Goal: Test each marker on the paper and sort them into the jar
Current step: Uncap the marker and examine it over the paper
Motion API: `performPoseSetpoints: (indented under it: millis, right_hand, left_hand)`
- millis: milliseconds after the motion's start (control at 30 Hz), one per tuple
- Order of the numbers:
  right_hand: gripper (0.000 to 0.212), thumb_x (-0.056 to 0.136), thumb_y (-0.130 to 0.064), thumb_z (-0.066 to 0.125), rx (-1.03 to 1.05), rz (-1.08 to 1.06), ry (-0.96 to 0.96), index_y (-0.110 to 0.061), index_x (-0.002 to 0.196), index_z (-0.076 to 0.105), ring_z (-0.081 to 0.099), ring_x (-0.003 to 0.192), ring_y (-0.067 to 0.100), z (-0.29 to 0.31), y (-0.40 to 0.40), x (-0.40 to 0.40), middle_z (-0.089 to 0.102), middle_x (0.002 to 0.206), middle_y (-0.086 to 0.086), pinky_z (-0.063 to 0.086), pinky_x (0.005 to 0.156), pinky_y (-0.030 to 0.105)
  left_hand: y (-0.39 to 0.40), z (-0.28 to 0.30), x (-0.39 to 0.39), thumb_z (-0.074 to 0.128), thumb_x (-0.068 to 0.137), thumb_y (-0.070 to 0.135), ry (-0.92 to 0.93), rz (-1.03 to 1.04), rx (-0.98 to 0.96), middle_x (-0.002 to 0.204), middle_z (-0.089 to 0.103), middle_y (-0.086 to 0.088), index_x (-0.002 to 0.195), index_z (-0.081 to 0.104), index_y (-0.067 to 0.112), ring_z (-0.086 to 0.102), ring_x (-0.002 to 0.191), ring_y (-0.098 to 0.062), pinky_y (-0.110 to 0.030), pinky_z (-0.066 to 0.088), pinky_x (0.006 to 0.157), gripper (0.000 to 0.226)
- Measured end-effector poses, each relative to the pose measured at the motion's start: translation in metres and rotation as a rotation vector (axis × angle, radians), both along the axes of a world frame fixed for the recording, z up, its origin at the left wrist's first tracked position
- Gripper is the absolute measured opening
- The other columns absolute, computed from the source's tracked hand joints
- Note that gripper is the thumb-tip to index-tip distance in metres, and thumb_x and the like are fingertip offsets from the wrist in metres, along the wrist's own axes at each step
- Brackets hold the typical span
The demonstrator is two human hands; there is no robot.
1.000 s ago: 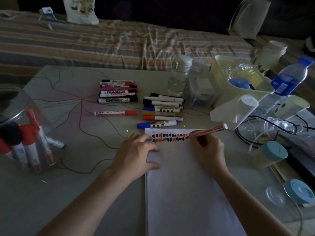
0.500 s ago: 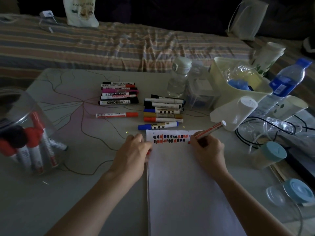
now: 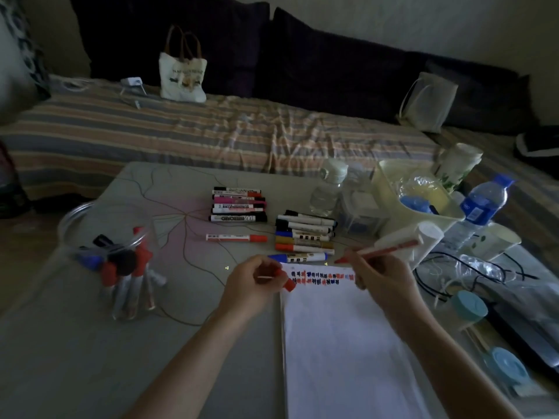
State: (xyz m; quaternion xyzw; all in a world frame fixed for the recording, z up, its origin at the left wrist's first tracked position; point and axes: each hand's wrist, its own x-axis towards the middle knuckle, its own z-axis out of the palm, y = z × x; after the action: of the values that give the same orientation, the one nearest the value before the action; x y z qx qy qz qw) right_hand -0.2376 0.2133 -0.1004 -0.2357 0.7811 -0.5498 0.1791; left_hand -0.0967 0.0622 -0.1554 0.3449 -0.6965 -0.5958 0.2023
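Note:
My right hand (image 3: 381, 275) grips an uncapped red marker (image 3: 390, 248) just above the top edge of the white paper (image 3: 338, 343), tip pointing left. My left hand (image 3: 252, 282) holds the marker's red cap (image 3: 286, 283) at the paper's top left corner. Rows of black, red and blue test marks (image 3: 320, 277) run across the paper's top. A clear jar (image 3: 110, 252) at the left holds several markers, caps up. Loose markers lie in two groups (image 3: 239, 207) (image 3: 305, 237) behind the paper, with a single red one (image 3: 236, 237) between.
A clear bottle (image 3: 328, 189), a cream bin (image 3: 408, 201), a blue water bottle (image 3: 484, 204), paper cups (image 3: 423, 237), black cables (image 3: 472, 273) and blue-lidded containers (image 3: 469, 306) crowd the table's right side. A striped bed with a tote bag (image 3: 183, 71) lies behind the table.
The red marker's tip has lifted off the paper. My left hand left the paper and now holds the red cap. The camera tilted up.

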Motion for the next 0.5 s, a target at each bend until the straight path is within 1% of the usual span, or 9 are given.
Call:
performPoseSetpoints:
  millis: [33, 100, 167, 233, 267, 333, 400, 500]
  right_hand:
    - [0.023, 0.089, -0.031, 0.063, -0.034, -0.002, -0.044, -0.009, 0.083, 0.068, 0.053, 0.061, 0.017, -0.006, 0.001, 0.011, 0.064, 0.066, 0.005, 0.046, 0.061, 0.029]
    - [0.026, 0.092, -0.030, 0.059, -0.136, -0.037, -0.165, -0.007, 0.086, 0.069, 0.053, 0.061, 0.017, -0.018, 0.003, 0.031, 0.063, 0.065, 0.004, 0.046, 0.062, 0.031]
    - [0.022, 0.093, -0.026, 0.059, -0.241, -0.067, -0.294, -0.005, 0.089, 0.066, 0.053, 0.062, 0.016, -0.025, -0.001, 0.046, 0.062, 0.069, 0.005, 0.048, 0.064, 0.030]
    - [0.019, 0.092, -0.024, 0.060, -0.281, -0.076, -0.311, -0.005, 0.091, 0.066, 0.057, 0.066, 0.018, -0.028, -0.004, 0.057, 0.065, 0.074, 0.007, 0.050, 0.068, 0.031]
    - [0.020, 0.091, -0.024, 0.062, -0.282, -0.071, -0.287, -0.005, 0.091, 0.067, 0.059, 0.067, 0.019, -0.028, -0.006, 0.060, 0.067, 0.076, 0.007, 0.051, 0.068, 0.032]
    - [0.024, 0.089, -0.026, 0.064, -0.277, -0.066, -0.247, -0.003, 0.088, 0.069, 0.059, 0.066, 0.020, -0.026, -0.010, 0.063, 0.068, 0.075, 0.009, 0.050, 0.066, 0.033]
    - [0.028, 0.087, -0.030, 0.067, -0.267, -0.073, -0.240, -0.002, 0.085, 0.069, 0.056, 0.064, 0.021, -0.026, -0.014, 0.065, 0.066, 0.071, 0.009, 0.048, 0.065, 0.034]
    - [0.032, 0.082, -0.035, 0.069, -0.253, -0.073, -0.242, -0.003, 0.080, 0.066, 0.052, 0.058, 0.016, -0.027, -0.018, 0.066, 0.059, 0.064, 0.006, 0.045, 0.063, 0.034]
  left_hand:
    - [0.000, 0.001, 0.003, 0.072, 0.084, 0.013, 0.037, 0.033, 0.097, 0.099, 0.071, -0.002, 0.096, 0.065, 0.017, 0.069, 0.095, -0.018, -0.034, 0.057, 0.085, 0.014]
    - [0.001, 0.005, 0.010, 0.069, 0.085, 0.006, 0.138, 0.105, 0.296, 0.103, 0.070, -0.009, 0.099, 0.066, 0.011, 0.068, 0.097, -0.023, -0.027, 0.058, 0.077, 0.015]
    - [0.000, 0.010, 0.017, 0.067, 0.085, 0.000, 0.230, 0.148, 0.466, 0.101, 0.071, -0.013, 0.101, 0.065, 0.005, 0.071, 0.091, -0.022, -0.022, 0.057, 0.069, 0.017]
    - [-0.001, 0.012, 0.024, 0.066, 0.085, -0.002, 0.297, 0.181, 0.601, 0.097, 0.072, -0.014, 0.102, 0.065, 0.003, 0.072, 0.080, -0.019, -0.022, 0.058, 0.067, 0.017]
    - [-0.002, 0.013, 0.026, 0.066, 0.085, -0.002, 0.318, 0.200, 0.637, 0.097, 0.072, -0.015, 0.101, 0.065, 0.002, 0.072, 0.078, -0.019, -0.022, 0.058, 0.067, 0.016]
    - [-0.004, 0.012, 0.027, 0.066, 0.085, 0.000, 0.341, 0.236, 0.666, 0.099, 0.071, -0.017, 0.099, 0.066, 0.002, 0.071, 0.080, -0.020, -0.021, 0.057, 0.067, 0.014]
    - [-0.005, 0.013, 0.027, 0.067, 0.085, 0.002, 0.350, 0.249, 0.677, 0.099, 0.072, -0.016, 0.100, 0.066, 0.002, 0.072, 0.083, -0.021, -0.022, 0.057, 0.068, 0.015]
    - [-0.001, 0.015, 0.025, 0.068, 0.085, 0.004, 0.341, 0.219, 0.670, 0.097, 0.074, -0.014, 0.101, 0.067, 0.003, 0.073, 0.085, -0.021, -0.023, 0.058, 0.071, 0.016]
